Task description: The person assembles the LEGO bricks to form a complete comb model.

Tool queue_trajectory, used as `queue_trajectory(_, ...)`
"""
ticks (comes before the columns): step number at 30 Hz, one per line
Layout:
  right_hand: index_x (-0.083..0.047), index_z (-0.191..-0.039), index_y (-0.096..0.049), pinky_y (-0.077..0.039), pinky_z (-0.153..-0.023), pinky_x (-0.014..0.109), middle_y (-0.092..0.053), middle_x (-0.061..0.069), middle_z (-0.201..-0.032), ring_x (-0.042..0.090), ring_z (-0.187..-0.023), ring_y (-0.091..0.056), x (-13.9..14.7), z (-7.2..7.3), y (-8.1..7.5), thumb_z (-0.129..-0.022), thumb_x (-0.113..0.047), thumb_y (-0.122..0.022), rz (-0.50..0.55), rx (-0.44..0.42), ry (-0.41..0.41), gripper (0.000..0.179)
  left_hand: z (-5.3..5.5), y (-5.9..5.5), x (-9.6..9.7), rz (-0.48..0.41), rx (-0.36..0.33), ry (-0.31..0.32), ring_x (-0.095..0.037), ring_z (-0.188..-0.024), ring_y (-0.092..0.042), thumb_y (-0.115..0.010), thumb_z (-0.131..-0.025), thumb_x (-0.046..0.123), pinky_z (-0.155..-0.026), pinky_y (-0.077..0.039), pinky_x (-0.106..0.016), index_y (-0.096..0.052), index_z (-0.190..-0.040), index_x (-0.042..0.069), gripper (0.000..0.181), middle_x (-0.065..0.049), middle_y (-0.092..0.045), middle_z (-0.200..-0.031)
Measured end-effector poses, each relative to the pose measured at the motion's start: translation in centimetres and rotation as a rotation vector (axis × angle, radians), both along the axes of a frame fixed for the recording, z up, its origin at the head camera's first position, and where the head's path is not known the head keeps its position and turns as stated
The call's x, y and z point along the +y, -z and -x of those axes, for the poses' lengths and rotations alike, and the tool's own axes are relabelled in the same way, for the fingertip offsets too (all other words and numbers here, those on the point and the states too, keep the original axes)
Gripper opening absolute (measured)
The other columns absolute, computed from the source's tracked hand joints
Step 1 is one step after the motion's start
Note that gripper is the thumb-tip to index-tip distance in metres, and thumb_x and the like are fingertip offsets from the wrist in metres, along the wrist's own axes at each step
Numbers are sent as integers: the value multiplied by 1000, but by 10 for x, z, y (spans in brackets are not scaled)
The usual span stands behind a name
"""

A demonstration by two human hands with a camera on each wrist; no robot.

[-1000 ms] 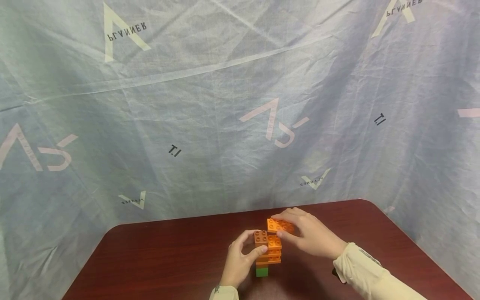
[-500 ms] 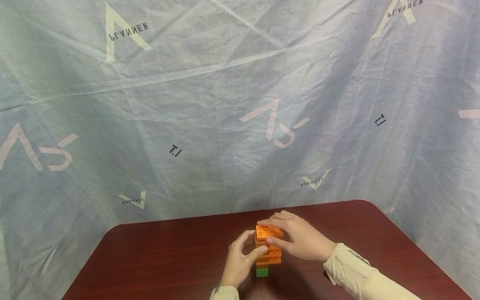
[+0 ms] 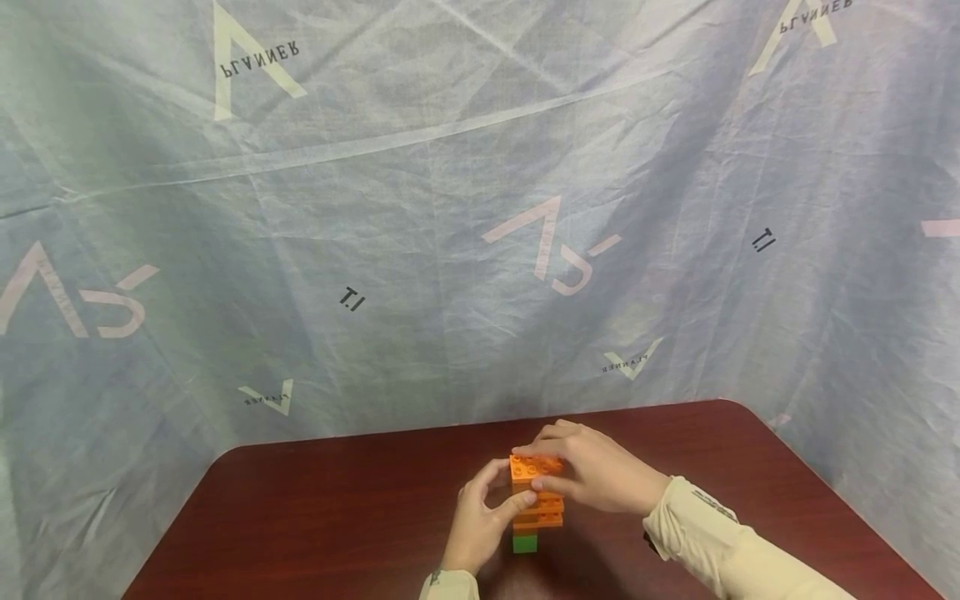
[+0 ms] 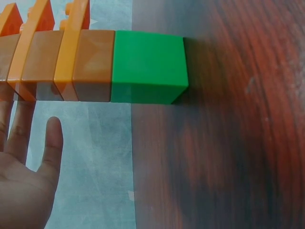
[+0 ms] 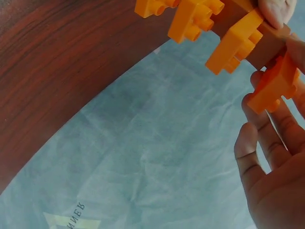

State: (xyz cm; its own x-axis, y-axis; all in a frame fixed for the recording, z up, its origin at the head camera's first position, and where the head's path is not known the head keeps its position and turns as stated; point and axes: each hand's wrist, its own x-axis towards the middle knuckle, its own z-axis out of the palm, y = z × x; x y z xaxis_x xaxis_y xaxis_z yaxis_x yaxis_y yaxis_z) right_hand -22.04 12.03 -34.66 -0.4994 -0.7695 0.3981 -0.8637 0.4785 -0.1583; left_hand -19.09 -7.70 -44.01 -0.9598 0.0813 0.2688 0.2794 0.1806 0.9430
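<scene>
A narrow tower of toy building bricks stands upright on the table, with a green brick (image 3: 524,544) at its foot. Above it, brown bricks (image 4: 43,64) alternate with flat orange bricks (image 4: 70,52) that jut out to the right. My left hand (image 3: 480,518) grips the tower's upper part from the left, thumb on the near side. My right hand (image 3: 603,468) pinches the topmost orange brick (image 3: 525,468), which lies across the tower's top. In the right wrist view this orange brick (image 5: 274,88) sits at the brown brick's end, tilted slightly from it, and fingers partly hide it.
The dark red wooden table (image 3: 322,517) has rounded far corners. A grey-blue cloth (image 3: 420,250) with printed letters hangs behind it and on both sides. Pale sleeves (image 3: 720,542) cover the forearms.
My right hand has brought the orange brick left and down from beside the tower onto its top, covering the brown brick's studs. My left hand has kept its grip in place.
</scene>
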Motion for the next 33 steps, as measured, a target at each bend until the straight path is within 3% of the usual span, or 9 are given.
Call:
queue_trajectory(5, -12, -124, -74, -55, -81, 34, -70, -5, -105, 13, -96, -63, -1, -2, -4, -91, -25, -79, -21, -17, 19, 36, 1, 1, 0, -3, 3, 8, -19, -111, -65, -79, -91, 28, -96, -51, -40, -69, -123, 15, 37, 1, -72, -114)
queue_trajectory(11, -16, -121, -77, -53, -77, 36, -71, -8, -98, 13, -89, -63, -5, -3, -15, -86, -25, -83, -60, -107, 76, 37, 1, 0, 0, -10, -5, 13, -18, -111, -65, -79, -91, 28, -97, -51, -39, -69, -124, 15, 37, 1, -72, -115)
queue_trajectory(17, -17, -121, -77, -53, -77, 39, -74, -6, -102, 19, -94, -66, -9, -3, -20, -85, -27, -84, -69, -179, 117, 38, 1, -1, 0, -17, 13, 25, -18, -112, -65, -78, -92, 29, -99, -51, -45, -69, -123, 18, 35, 3, -71, -116)
queue_trajectory(21, -17, -123, -76, -54, -84, 45, -74, -3, -107, 23, -102, -65, -7, -3, -14, -87, -25, -82, -53, -172, 133, 37, 2, -1, -2, -14, 17, 28, -19, -112, -64, -79, -91, 28, -99, -51, -50, -69, -124, 16, 36, 2, -71, -115)
queue_trajectory(26, -16, -128, -72, -53, -80, 36, -68, -8, -107, 12, -96, -57, -5, -6, 4, -91, -24, -79, 23, -159, 130, 39, 3, -3, -5, 30, 4, 34, -20, -110, -66, -80, -90, 29, -95, -54, -43, -68, -123, 15, 38, 0, -72, -114)
queue_trajectory(33, -17, -132, -69, -53, -84, 35, -67, -7, -114, 12, -103, -56, -3, -11, 20, -92, -25, -77, 81, -52, 139, 42, 3, -9, -5, 85, 10, 77, -21, -110, -67, -77, -92, 32, -94, -56, -37, -66, -127, 14, 40, -1, -71, -116)
